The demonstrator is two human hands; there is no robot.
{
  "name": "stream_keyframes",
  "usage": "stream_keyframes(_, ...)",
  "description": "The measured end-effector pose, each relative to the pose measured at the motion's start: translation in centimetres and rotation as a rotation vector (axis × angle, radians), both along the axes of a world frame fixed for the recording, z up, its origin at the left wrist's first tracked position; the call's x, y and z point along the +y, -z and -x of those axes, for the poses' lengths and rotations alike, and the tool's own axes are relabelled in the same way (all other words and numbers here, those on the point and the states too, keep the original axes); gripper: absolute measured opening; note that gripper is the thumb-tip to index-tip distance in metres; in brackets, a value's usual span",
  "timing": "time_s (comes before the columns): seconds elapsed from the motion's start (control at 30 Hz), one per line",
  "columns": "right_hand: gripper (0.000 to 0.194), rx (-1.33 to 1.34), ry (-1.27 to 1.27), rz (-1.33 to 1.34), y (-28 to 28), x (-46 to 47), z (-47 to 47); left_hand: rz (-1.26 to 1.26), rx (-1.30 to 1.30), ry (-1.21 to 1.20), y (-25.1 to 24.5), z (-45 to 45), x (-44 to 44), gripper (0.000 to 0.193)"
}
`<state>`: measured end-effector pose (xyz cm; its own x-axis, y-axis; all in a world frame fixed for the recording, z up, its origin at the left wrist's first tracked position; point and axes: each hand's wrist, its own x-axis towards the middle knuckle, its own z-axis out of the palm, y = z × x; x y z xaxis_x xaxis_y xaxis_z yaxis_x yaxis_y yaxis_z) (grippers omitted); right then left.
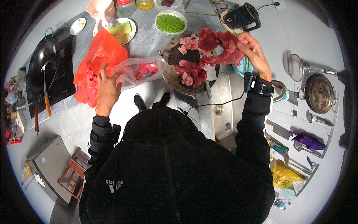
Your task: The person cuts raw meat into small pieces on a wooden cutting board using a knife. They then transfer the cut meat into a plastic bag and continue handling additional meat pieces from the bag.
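My right hand (pixel 253 51) grips the right end of a long strip of raw red meat (pixel 228 47), which reaches left over the round cutting board (pixel 169 72). Cut pieces of meat (pixel 191 74) lie on the board, with pale fatty pieces (pixel 188 43) above them. Under the strip, at the board's right side, shows the wide blade of a cleaver (pixel 211 73). My left hand (pixel 109 84) rests with spread fingers on a red plastic bag (pixel 103 47) that has raw meat inside. A clear plastic bag (pixel 128 68) holding more red meat lies between that hand and the board.
Beyond the board stands a bowl of chopped greens (pixel 171 23); a plate of sliced green pieces (pixel 130 30) is farther left. A black wok (pixel 43 61) sits on the cooktop at left. A sink (pixel 223 103) is below the board's right, and a black electric kettle (pixel 242 16) stands upper right.
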<state>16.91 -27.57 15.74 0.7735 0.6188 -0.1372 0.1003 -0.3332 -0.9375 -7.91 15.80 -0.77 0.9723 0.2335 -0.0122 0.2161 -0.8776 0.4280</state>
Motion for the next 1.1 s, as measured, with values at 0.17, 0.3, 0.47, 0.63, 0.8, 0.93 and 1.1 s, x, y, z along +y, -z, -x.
stream_keyframes(0.17,0.015,-0.03,0.03,-0.062,-2.8,0.1,0.5,0.156,-0.023,-0.077,1.3,0.5,0.8,0.035)
stream_keyframes(0.3,0.018,-0.042,0.056,-0.104,-4.6,1.7,1.6,0.524,0.006,-0.123,2.4,0.4,1.8,0.029)
stream_keyframes(0.47,0.021,-0.007,0.044,-0.206,-6.4,5.0,3.5,0.843,-0.133,-0.162,2.9,0.1,1.3,0.036)
stream_keyframes(0.63,0.024,0.01,0.005,-0.323,-7.1,9.4,5.3,0.979,-0.085,-0.209,2.3,-0.4,1.1,0.05)
stream_keyframes(0.8,0.024,0.063,-0.105,-0.401,-4.7,14.2,6.3,0.996,-0.087,-0.196,1.9,-1.0,1.2,0.06)
stream_keyframes(0.93,0.022,0.023,-0.157,-0.433,2.4,17.8,6.9,1.067,-0.124,-0.205,1.8,-1.3,0.8,0.064)
stream_keyframes(1.1,0.013,0.215,-0.307,-0.439,15.6,20.9,7.0,1.093,-0.145,-0.299,1.5,-1.5,0.2,0.067)
